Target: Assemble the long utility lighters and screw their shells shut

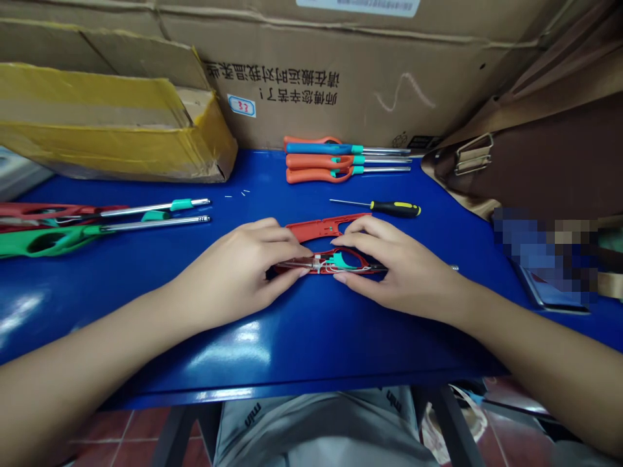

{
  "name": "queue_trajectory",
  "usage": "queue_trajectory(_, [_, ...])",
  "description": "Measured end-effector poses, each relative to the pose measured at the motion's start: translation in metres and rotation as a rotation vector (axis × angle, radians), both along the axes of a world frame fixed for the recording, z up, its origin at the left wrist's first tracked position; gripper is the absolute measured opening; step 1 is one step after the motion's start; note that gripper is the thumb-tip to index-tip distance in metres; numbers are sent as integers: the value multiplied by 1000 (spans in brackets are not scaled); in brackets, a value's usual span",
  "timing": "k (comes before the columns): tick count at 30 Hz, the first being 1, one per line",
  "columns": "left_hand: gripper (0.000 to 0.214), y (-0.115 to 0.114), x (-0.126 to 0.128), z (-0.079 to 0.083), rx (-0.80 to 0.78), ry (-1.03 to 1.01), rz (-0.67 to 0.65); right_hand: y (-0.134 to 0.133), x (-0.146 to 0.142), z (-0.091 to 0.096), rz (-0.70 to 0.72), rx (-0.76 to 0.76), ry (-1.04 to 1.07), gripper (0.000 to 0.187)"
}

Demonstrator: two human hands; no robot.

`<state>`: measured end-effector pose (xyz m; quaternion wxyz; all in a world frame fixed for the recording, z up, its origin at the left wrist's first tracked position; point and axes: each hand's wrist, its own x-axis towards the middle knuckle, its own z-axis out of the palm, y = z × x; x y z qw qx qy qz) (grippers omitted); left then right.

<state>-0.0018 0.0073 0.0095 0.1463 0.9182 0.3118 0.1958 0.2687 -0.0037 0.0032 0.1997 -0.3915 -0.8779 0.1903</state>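
An opened red gas lighter lies on the blue table, its clear fuel tank, white valve, thin wires and teal trigger exposed. My left hand pinches its left end around the tank, thumb below and fingers above. On the right, my right hand grips the shell around the trigger, with the thumb at its lower edge; the palm hides much of the metal tube, whose tip shows beyond. The loose red shell half lies just behind, close to the right fingertips. Behind that rests a black and yellow screwdriver.
Several assembled orange and blue lighters lie at the back. Red and green lighters are at left, with small white bits nearby. A taped carton stands back left; a phone lies at right.
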Motion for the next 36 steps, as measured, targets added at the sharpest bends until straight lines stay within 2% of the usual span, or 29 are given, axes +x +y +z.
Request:
queue_trajectory(8, [17,-1,2,-1,-43,-20,27,4,1,-4,50,-25,-39,27])
queue_trajectory(14, [14,-1,2,-4,-163,-118,113,1,-1,-2,37,-48,-44,29])
queue_trajectory(19, [14,0,2,-4,-221,-144,106,1,-3,-2,34,-54,-43,27])
queue_trajectory(28, [12,-3,5,-2,-213,-125,131,1,-3,-2,39,-66,-37,27])
queue_trajectory(36, [11,-5,6,-3,-214,-136,137,0,-6,-2,66,-2,-36,26])
